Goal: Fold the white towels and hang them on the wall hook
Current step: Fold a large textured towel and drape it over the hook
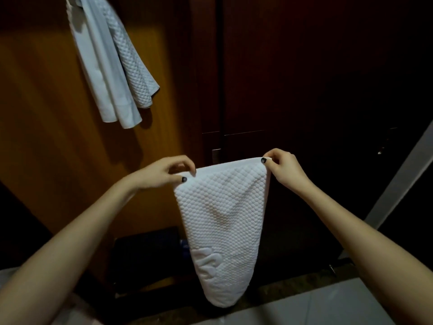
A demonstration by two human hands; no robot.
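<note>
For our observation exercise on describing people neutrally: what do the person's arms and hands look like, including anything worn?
Both forearms are bare, no sleeves, watch or bracelets in view. The left hand and right hand carry no visible rings; each thumbnail wears black polish.

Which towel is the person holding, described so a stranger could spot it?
Start at the dark door in mid-view. Before it, the left hand and right hand pinch the top corners of a white towel. Unlike the hung towels on the orange wall upper left, it dangles between the hands.
</note>
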